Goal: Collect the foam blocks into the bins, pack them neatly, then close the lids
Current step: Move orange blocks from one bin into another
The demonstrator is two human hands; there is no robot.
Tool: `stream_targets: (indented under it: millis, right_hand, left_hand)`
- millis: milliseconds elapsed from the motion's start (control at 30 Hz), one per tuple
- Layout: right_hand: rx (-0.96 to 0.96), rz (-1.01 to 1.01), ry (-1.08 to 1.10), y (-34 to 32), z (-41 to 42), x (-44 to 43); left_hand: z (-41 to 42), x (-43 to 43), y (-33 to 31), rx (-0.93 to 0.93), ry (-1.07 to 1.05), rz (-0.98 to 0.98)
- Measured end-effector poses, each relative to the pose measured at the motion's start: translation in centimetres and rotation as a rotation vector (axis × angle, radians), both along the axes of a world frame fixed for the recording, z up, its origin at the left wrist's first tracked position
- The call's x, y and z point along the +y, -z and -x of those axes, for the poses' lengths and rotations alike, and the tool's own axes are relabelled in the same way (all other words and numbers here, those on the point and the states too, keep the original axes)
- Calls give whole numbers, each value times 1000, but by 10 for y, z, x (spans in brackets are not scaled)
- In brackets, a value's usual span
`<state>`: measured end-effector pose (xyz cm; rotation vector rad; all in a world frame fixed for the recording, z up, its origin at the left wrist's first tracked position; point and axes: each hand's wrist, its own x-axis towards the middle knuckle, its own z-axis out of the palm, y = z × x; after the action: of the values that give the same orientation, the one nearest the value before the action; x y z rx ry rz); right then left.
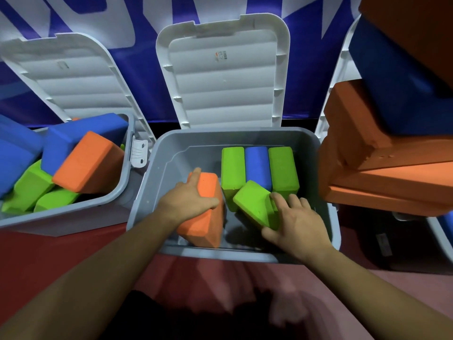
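Left bin (73, 218): heaped blocks (88, 163) lie askew and proud of the rim, so the lid likely won't seat without a repack. Middle bin (166, 155): left hand (188, 200) clasps the tilted orange block (206, 222), thumb across its face. Right hand (294, 222) pinches the leaning green block (255, 204) against the upright row (259, 168). Foam is matte, soft and round-edged, so forcing it in crooked could topple the row. Bins are smooth grey plastic. The ribbed white lid (220, 94) stands open.
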<state>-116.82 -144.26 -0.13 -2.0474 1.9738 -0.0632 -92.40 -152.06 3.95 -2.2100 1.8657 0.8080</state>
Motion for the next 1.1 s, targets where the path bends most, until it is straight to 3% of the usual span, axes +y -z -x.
stream_targets:
  millis: [333,533,833,967,1100]
  right_hand:
    - [-81,283,118,-27,5,3]
    - [-60,300,226,-48,2,7]
    - [-111,95,261,-58,7,15]
    - [-258,-13,286,-46,7,21]
    - [-257,-114,276,-24,13,26]
  left_hand:
    - [4,-2,-45,99,-37,79]
    - [35,7,-65,196,37,152]
    - [90,17,-35,162,117,240]
    - [97,22,-11,139,157,184]
    - [100,24,16,147,237,117]
